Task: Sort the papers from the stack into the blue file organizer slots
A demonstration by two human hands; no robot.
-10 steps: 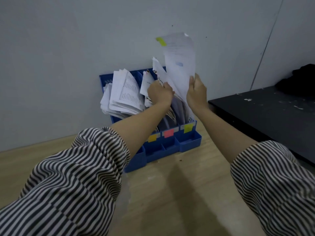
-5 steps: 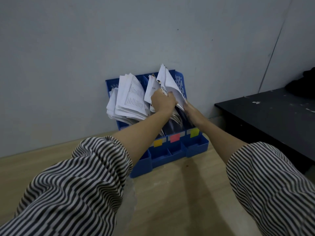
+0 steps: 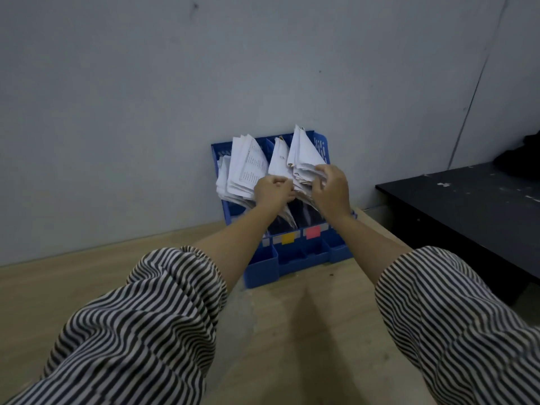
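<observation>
A blue plastic file organizer (image 3: 320, 147) stood on a pale wooden tabletop (image 3: 306, 331), its perforated back against a smooth grey wall (image 3: 146, 97). Its upright slots were stuffed with loose white papers that fanned out in creased, dog-eared wedges: a printed bundle (image 3: 245, 168) leaned out of the left slots, and a pointed sheaf (image 3: 304, 153) rose from the right ones. The left hand (image 3: 273, 190) was curled into a loose fist at the lower edges of the middle sheets, its fingers seemingly pinching them, though the exact grip could not be made out. The right hand (image 3: 331, 190) was clamped over the crumpled lower edge of the pointed sheaf, fingers bent around the paper. Along the organizer's low front ran shallow open compartments, with a yellow sticky tab (image 3: 288, 238) and a pink sticky tab (image 3: 312, 231) fixed above them. Both forearms came out of pushed-up sleeves (image 3: 140, 331) of soft black-and-white striped cloth. To the right stood a matte black table (image 3: 467, 211) flecked with white specks.
</observation>
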